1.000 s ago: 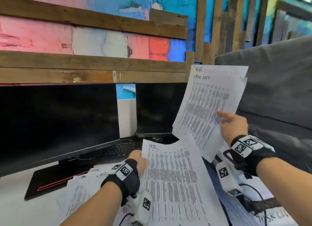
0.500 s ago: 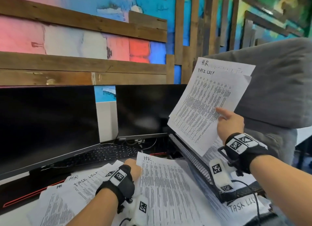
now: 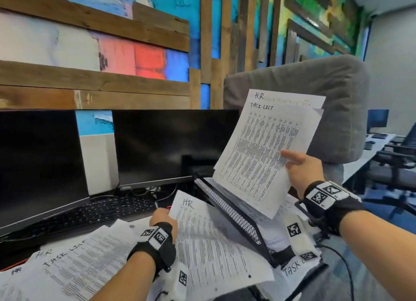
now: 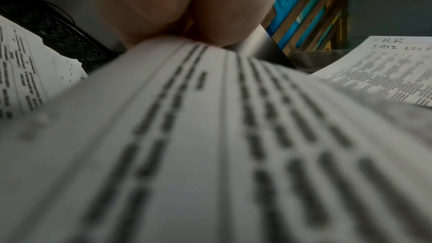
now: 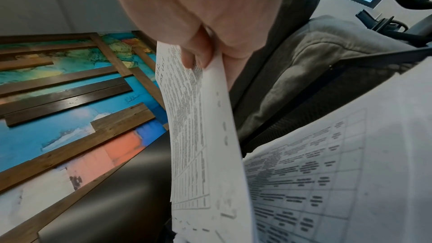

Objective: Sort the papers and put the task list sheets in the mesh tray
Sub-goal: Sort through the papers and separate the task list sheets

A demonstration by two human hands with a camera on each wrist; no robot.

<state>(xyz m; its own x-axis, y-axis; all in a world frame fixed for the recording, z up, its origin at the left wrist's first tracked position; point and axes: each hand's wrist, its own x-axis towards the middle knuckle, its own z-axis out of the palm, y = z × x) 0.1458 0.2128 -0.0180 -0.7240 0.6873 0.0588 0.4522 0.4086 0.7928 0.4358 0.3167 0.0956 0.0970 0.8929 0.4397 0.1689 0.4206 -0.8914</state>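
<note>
My right hand (image 3: 299,168) pinches two printed sheets headed "H.R Task List" (image 3: 265,147), thumb on the front, and holds them upright just above the black mesh tray (image 3: 227,208). In the right wrist view the sheets (image 5: 201,136) hang from my fingers (image 5: 198,56) over printed paper lying in the tray (image 5: 327,182). My left hand (image 3: 161,218) grips the top left edge of a sheet headed "HR" (image 3: 209,244) low over the desk; in the left wrist view that sheet (image 4: 210,145) fills the frame under my fingers (image 4: 187,6).
More sheets marked "Task List" (image 3: 74,262) are spread on the desk at lower left, and one (image 3: 292,271) lies under the tray's front. Two dark monitors (image 3: 171,143) and a black keyboard (image 3: 108,210) stand behind. A grey chair back (image 3: 326,98) rises at right.
The view has swung right, bringing the mesh tray into sight. My right hand has kept the task list sheets raised above it. My left hand has lowered the HR sheet toward the desk.
</note>
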